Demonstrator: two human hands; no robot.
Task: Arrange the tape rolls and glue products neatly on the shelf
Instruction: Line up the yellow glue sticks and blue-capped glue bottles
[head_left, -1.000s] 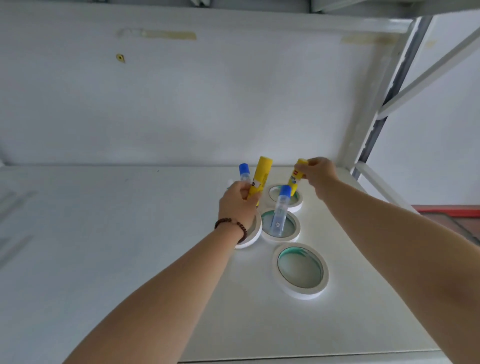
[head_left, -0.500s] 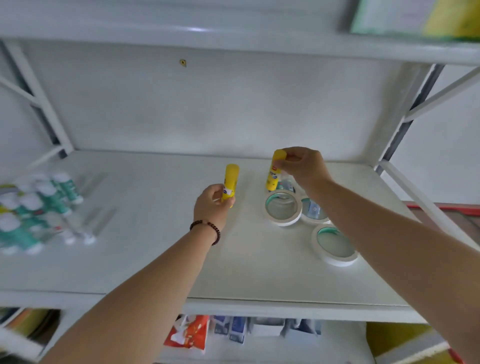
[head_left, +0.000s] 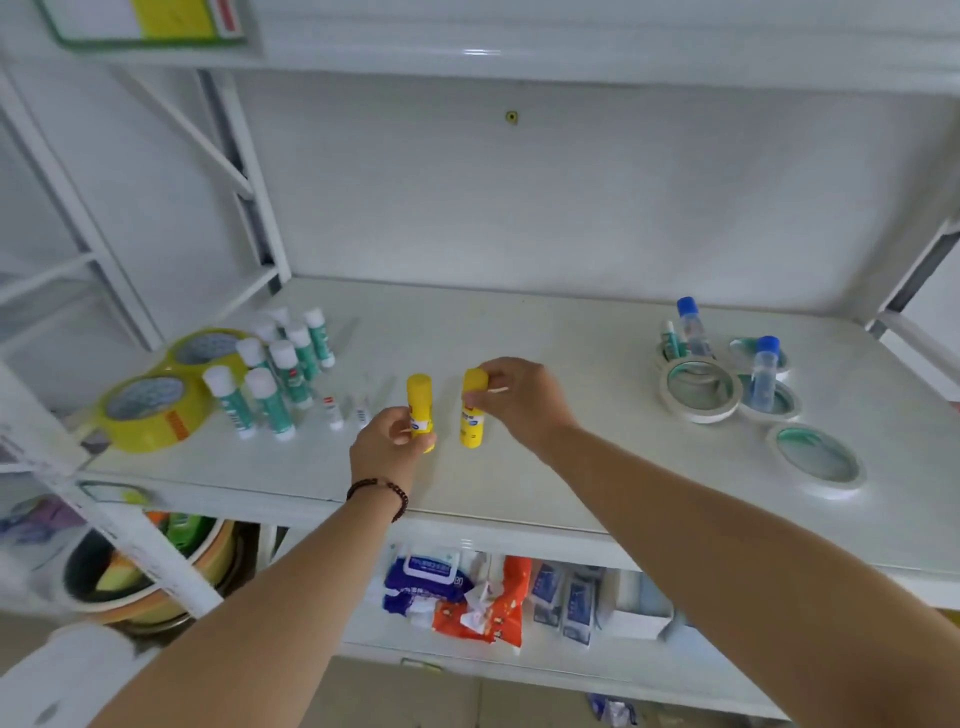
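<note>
Yellow glue sticks, one in each hand, both upright with long axes vertical over the middle of the white shelf (head_left: 597, 483). Your left hand (head_left: 387, 441) is wrapped around the lower body of the left glue stick (head_left: 420, 402); your right hand (head_left: 519, 400) pinches the right glue stick (head_left: 472, 410) near its cap, the base at or just above the shelf, contact not clear. The two sticks stand just beside each other, apart. The cluster of green-and-white glue sticks (head_left: 275, 371) stands to your left, with the small white tubes (head_left: 345, 413) between it and your left hand, and the yellow tape rolls (head_left: 150, 410) beyond at the shelf's left end. Judgement: set-down lies leftward, so your left hand is nearer that group. The white tape rolls (head_left: 701, 392) and blue-capped glue bottles (head_left: 766, 371) sit well apart to your right.
</note>
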